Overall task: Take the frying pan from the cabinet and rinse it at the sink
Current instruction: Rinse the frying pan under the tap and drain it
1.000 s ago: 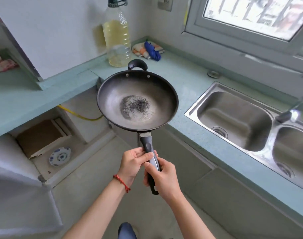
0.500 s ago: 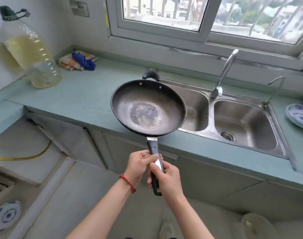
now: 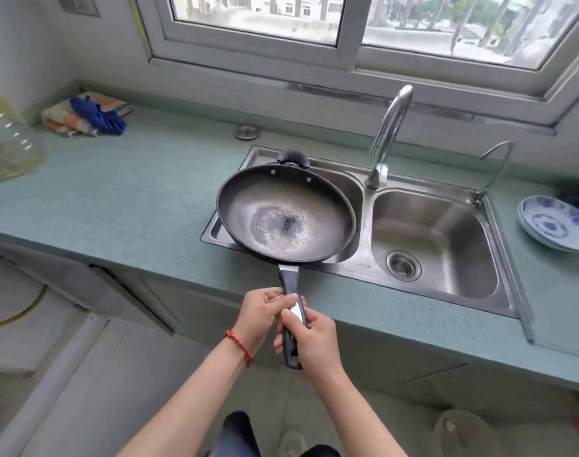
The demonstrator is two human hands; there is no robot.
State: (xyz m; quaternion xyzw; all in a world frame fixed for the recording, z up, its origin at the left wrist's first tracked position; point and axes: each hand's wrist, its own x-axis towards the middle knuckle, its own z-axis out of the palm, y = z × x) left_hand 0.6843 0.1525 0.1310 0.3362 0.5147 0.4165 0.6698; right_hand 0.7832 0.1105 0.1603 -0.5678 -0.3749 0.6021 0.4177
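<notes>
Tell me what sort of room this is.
Most likely a home kitchen: a steel double sink with a tap set in a green counter, and both hands holding a frying pan.

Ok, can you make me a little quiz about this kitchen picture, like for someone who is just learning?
1. True or false: both hands hold the pan by its handle.
2. The pan hangs over which sink basin: A left, B right?
3. Fill in: the blue and white plate sits on the counter to the ____ of the sink.

Key: 1 true, the left hand and right hand both grip it. 2 A. 3 right.
</notes>
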